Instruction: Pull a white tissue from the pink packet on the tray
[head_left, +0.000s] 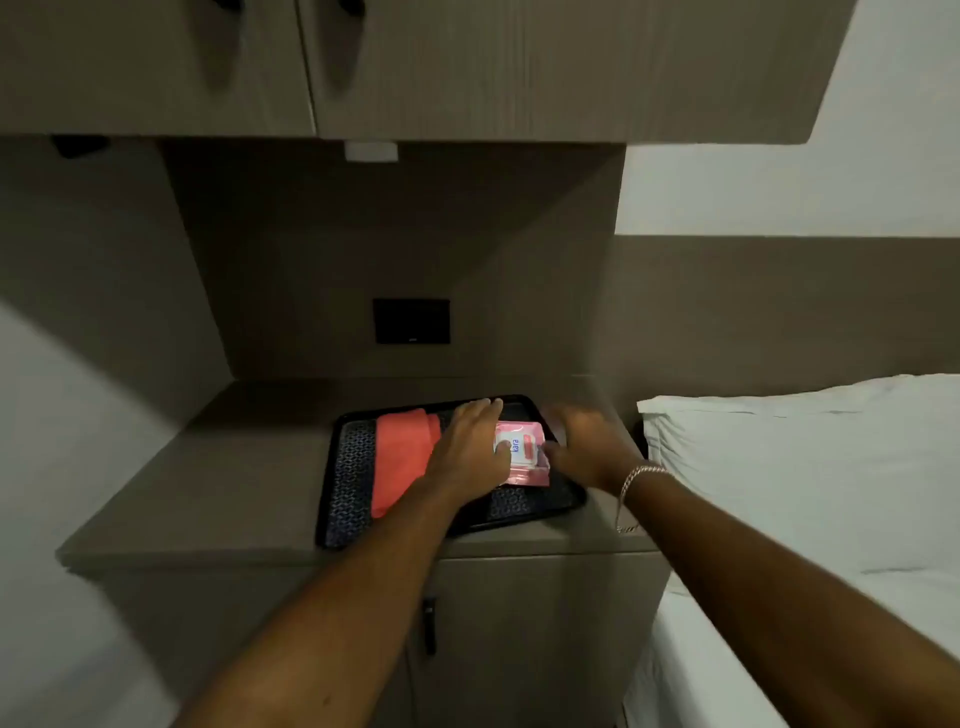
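A black tray (340, 499) with a blue patterned liner lies on a brown bedside counter (218, 493). On the tray are a folded coral-red cloth (402, 457) and a pink wipes pack (522, 452) labelled "kara". My left hand (470, 447) lies over the pack's left side, fingers stretched toward the tray's far rim and thumb on the white label. My right hand (587, 447), with a chain bracelet at the wrist, is at the pack's right edge, blurred, thumb touching the pack.
A bed with white sheet and pillow (810, 467) stands right of the counter. Overhead cabinets (415, 67) hang above the niche. A black wall panel (411, 320) sits on the back wall. A cabinet door with a dark handle (429, 626) is below.
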